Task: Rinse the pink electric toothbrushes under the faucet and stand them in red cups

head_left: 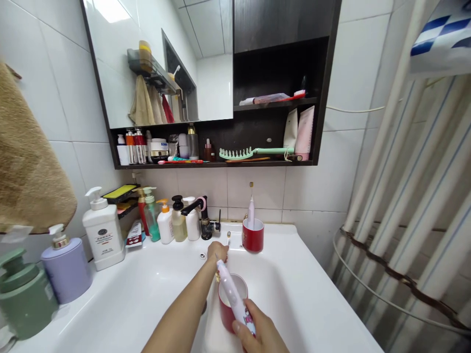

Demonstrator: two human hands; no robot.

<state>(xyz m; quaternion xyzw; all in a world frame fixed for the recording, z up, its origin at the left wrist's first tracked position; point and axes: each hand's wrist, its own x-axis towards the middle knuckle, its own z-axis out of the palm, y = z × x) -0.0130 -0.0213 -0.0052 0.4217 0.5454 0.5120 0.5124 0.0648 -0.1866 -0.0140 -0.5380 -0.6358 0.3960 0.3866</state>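
My right hand point(259, 331) is wrapped round the lower end of a pale pink electric toothbrush handle point(232, 294) with cartoon print. The handle tilts up and left, with a thin shaft at its tip and no brush head on it. Stretched to the back ledge of the sink, my left hand point(218, 251) has its fingers closed at a small toothbrush head point(228, 236) with gold-brown bristles. Below the handle a red cup point(225, 311) with a pale inside stands in the basin, partly covered. Another red cup point(253, 239) on the ledge holds a second electric toothbrush point(251, 213).
The white sink point(147, 294) has a black faucet point(206, 220) at its back. Several pump bottles point(165, 223) line the left ledge. Above hangs a dark mirror cabinet point(279, 130) with a green hairbrush point(239, 154). Pipes point(401, 235) stand at right, and a tan towel point(33, 162) hangs left.
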